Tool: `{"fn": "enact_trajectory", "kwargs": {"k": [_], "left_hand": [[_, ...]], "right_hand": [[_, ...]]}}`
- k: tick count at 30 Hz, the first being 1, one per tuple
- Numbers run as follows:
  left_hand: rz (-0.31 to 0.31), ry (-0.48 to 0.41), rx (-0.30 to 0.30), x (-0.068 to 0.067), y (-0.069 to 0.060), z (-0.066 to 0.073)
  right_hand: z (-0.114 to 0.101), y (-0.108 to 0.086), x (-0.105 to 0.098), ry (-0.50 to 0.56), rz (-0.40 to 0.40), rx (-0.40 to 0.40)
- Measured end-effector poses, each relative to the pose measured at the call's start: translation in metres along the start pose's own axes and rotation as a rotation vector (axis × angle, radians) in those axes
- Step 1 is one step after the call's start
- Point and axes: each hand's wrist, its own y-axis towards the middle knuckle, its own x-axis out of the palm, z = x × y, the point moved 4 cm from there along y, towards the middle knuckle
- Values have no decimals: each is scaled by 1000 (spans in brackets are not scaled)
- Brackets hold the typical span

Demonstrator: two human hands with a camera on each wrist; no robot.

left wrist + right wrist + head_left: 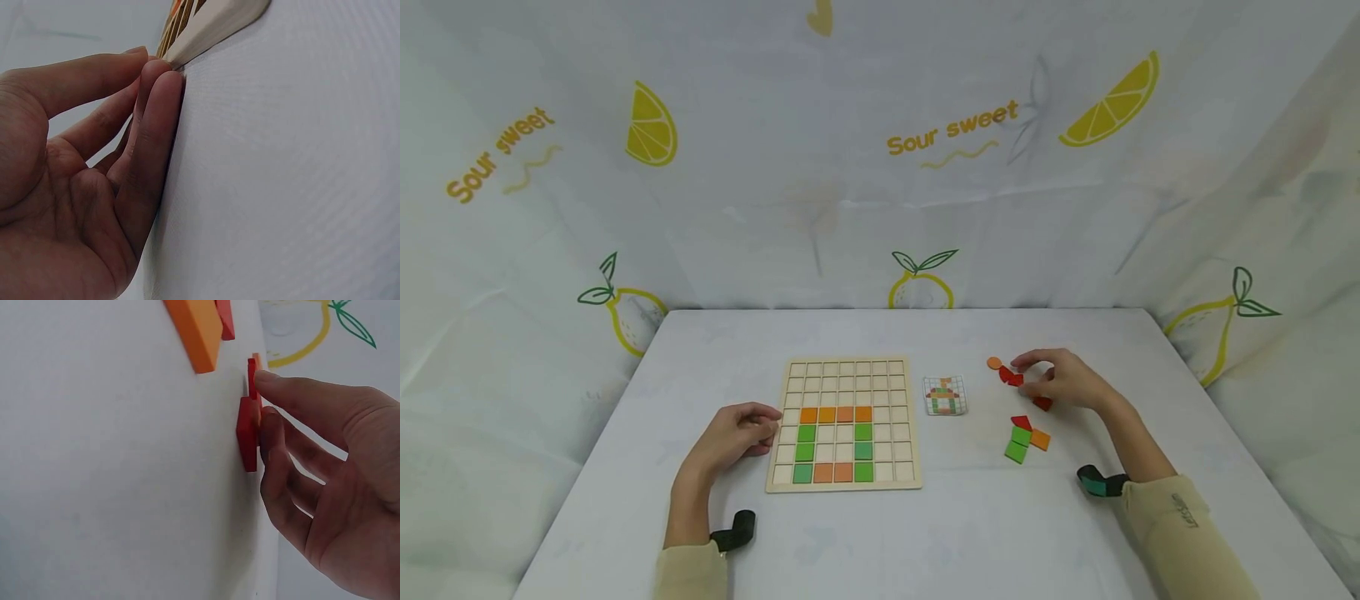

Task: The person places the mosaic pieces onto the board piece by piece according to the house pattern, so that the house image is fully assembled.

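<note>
My left hand (pixel 737 437) lies at the left edge of the wooden grid board (pixel 913 482), its bent fingers touching the rim. Thumb and fingertips come close together beside the board's edge (pixel 212 28) in the left wrist view. Orange, green and salmon square tiles (pixel 827 414) sit in the board's lower cells. Over at the right, my right hand (pixel 1067 379) hovers around several red tiles (pixel 1006 375), thumb and index finger apart. One red tile (pixel 248 434) lies right by its fingertips in the right wrist view; whether they touch it is unclear.
A small pattern card (pixel 945 396) lies just right of the board. Nearer me are two green tiles (pixel 1017 451), an orange square (pixel 1040 439) and a red piece (pixel 1021 422). An orange disc (pixel 994 363) lies behind the red tiles. A patterned cloth hangs behind the white table.
</note>
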Motion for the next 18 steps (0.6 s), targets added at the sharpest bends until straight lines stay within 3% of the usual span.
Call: {"fn": "enact_trajectory", "kwargs": {"k": [6, 18], "left_hand": [[-3, -1, 2, 1, 1, -2], [6, 0, 5, 0, 0, -1]], "right_hand": [[8, 3, 4, -21, 44, 0], [9, 1, 5, -48, 36, 2]]}}
